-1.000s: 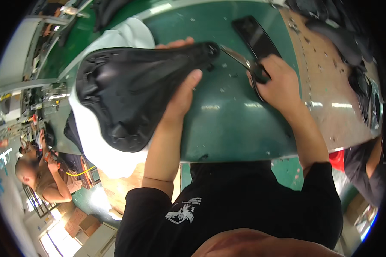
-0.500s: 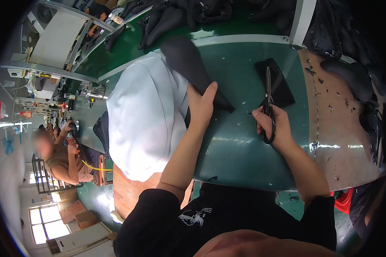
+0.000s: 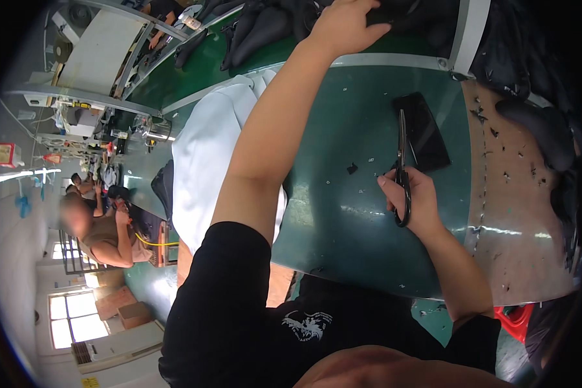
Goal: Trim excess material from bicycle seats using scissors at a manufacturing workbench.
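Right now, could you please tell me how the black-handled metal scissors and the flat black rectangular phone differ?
The black-handled metal scissors are held in the right hand, while the flat black rectangular phone lies on the green table. The scissors are long and narrow; the phone is a broader slab. Both show black surfaces.

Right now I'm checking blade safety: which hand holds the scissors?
The right hand grips the scissors over the green table; the left hand is by the black seats.

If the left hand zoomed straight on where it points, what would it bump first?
Probably the left hand would meet the black pile at the picture's top edge, though depth is unclear there.
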The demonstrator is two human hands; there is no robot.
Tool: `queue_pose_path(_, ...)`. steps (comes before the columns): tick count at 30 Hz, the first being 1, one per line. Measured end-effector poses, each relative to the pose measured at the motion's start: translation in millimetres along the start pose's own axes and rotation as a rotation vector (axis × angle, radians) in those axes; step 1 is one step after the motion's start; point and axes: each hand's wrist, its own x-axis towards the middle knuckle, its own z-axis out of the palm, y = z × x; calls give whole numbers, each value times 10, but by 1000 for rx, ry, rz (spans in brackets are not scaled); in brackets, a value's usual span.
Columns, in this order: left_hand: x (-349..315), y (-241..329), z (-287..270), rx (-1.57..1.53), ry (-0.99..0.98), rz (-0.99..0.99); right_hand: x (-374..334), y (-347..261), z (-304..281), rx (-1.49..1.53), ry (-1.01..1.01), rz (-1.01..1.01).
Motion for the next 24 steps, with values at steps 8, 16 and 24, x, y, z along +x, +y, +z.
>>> queue_pose_path(8, -1022, -1468, -186, 364, -563, -550, 7, -65, 54, 7, -23, 51)
queue_pose_path(16, -1386, -2666, -289, 622, -562, -1026, 13, -76, 39, -17, -49, 91)
queue_pose_path(24, -1201, -2962, -153, 630, -532, -1181, 127, -149, -74, 128, -136, 183)
